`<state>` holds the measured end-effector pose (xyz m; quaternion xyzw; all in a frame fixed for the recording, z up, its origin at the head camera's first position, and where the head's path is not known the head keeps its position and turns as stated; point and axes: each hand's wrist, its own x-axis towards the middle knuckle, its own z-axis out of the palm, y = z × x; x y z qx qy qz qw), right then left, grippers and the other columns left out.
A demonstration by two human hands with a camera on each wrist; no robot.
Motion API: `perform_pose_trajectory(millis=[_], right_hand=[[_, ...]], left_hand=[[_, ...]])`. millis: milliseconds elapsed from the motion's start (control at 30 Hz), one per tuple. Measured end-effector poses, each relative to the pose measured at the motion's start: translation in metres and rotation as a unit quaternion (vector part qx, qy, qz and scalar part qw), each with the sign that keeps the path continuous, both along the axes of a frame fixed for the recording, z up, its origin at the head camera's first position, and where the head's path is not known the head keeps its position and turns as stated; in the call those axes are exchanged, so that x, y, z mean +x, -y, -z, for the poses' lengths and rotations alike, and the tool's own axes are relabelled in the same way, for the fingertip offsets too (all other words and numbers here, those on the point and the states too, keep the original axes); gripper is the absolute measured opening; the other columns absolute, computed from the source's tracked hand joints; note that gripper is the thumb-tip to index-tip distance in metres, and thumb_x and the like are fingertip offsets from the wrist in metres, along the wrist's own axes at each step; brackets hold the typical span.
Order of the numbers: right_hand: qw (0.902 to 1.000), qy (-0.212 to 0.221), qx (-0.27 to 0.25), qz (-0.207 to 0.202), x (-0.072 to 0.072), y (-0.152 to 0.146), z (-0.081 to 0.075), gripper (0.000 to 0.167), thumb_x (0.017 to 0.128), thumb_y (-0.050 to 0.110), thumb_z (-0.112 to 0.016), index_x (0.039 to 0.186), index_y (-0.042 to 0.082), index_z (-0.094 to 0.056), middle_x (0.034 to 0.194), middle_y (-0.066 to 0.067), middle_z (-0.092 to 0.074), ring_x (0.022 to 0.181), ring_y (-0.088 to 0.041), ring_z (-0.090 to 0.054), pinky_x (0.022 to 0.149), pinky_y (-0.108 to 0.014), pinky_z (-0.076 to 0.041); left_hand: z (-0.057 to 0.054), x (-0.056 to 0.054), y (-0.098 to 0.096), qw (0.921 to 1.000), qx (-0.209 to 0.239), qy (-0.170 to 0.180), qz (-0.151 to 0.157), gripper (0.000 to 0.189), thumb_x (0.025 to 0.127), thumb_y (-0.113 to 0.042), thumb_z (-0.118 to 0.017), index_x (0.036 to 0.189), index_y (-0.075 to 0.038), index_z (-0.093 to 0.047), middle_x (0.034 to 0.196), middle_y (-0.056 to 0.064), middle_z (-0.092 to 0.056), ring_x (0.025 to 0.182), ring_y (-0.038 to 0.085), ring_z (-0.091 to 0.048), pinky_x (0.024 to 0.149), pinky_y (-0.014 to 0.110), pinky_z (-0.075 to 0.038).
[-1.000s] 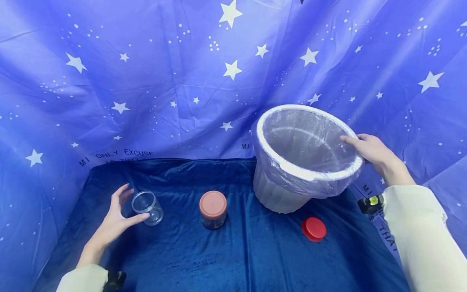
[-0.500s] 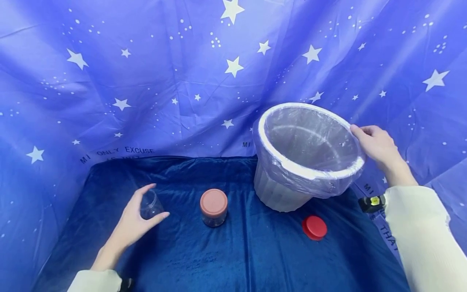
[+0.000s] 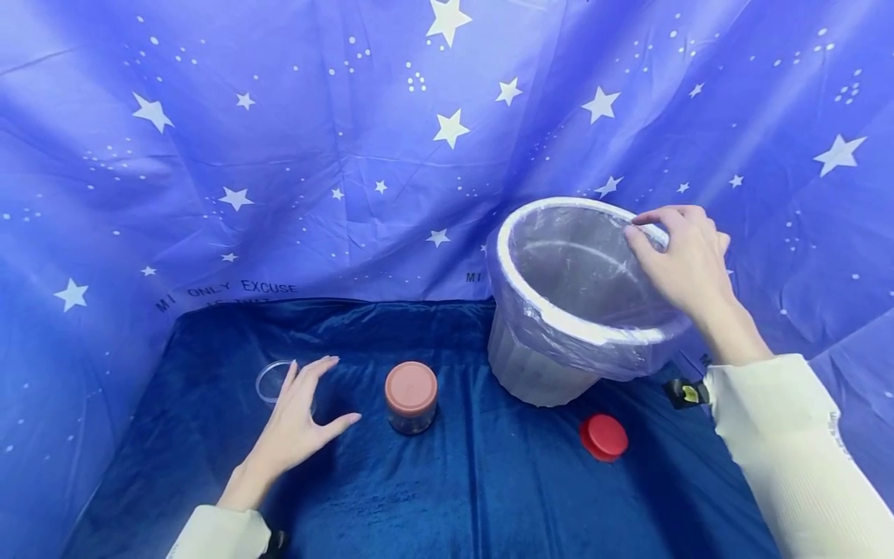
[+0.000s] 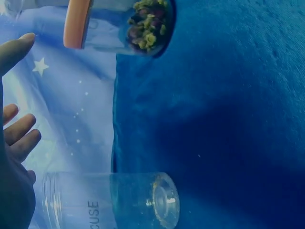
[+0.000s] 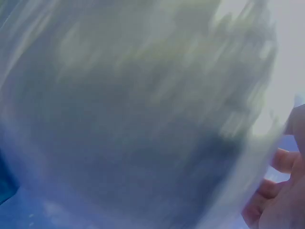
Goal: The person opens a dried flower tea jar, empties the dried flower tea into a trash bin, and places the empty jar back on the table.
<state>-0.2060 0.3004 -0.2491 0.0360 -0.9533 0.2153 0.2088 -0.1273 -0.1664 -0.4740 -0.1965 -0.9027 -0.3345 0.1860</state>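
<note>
My left hand [image 3: 296, 423] has its thumb and fingers spread with nothing between them. It stands between an empty clear jar [image 3: 271, 380], partly hidden behind it, and a clear jar with a pink lid [image 3: 410, 388]. In the left wrist view, small dried flower buds [image 4: 150, 26] show in the lidded jar, and the empty jar [image 4: 114, 200] lacks a lid. My right hand [image 3: 687, 264] is over the right side of a white bin [image 3: 541, 369], fingers loosely bent above its rim. A clear plastic liner [image 3: 594, 353] folds over the bin's rim.
A red lid [image 3: 606, 436] lies on the dark blue cloth [image 3: 433, 497], in front of the bin. Purple star-printed curtains [image 3: 307, 155] enclose the back and sides.
My left hand has moved right, from around the empty jar toward the pink-lidded one. My right hand has left its hold on the bin's right rim and shifted left over it.
</note>
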Motion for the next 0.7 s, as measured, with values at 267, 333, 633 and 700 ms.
perform_pose_trajectory(millis=[267, 333, 633, 700], right_hand=[[0.9941, -0.022, 0.047, -0.095, 0.007, 0.053, -0.005, 0.043, 0.094, 0.034, -0.06, 0.123, 0.003, -0.06, 0.128, -0.025, -0.057, 0.124, -0.044, -0.046, 0.097, -0.062, -0.03], [0.9909, -0.037, 0.059, -0.115, 0.008, 0.065, -0.003, 0.041, 0.093, 0.032, -0.063, 0.122, 0.003, -0.06, 0.124, -0.022, -0.06, 0.121, -0.041, -0.049, 0.096, -0.06, -0.032], [0.9725, -0.07, 0.116, -0.19, 0.008, 0.11, 0.017, 0.041, 0.091, 0.032, -0.064, 0.119, 0.002, -0.063, 0.119, -0.02, -0.062, 0.112, -0.04, -0.055, 0.09, -0.055, -0.039], [0.9639, -0.089, 0.134, -0.212, 0.01, 0.117, 0.024, 0.04, 0.09, 0.032, -0.065, 0.117, 0.002, -0.064, 0.117, -0.019, -0.063, 0.109, -0.04, -0.056, 0.09, -0.055, -0.041]], left_hand=[[0.001, -0.001, -0.015, 0.9985, -0.034, 0.033, 0.028, 0.09, 0.071, -0.04, -0.084, 0.142, -0.003, -0.045, 0.142, 0.019, -0.053, 0.136, 0.036, -0.045, 0.12, 0.06, -0.012], [0.003, -0.002, -0.02, 0.9974, -0.036, 0.053, 0.033, 0.092, 0.071, -0.043, -0.084, 0.143, -0.003, -0.043, 0.143, 0.019, -0.052, 0.137, 0.036, -0.045, 0.118, 0.063, -0.013], [0.028, -0.002, -0.041, 0.9866, -0.026, 0.155, 0.045, 0.105, 0.07, -0.05, -0.083, 0.148, 0.001, -0.034, 0.149, 0.02, -0.045, 0.14, 0.037, -0.042, 0.116, 0.064, -0.021], [0.034, -0.002, -0.045, 0.985, -0.018, 0.166, 0.043, 0.106, 0.071, -0.05, -0.082, 0.149, 0.002, -0.033, 0.149, 0.02, -0.044, 0.141, 0.037, -0.041, 0.116, 0.062, -0.024]])
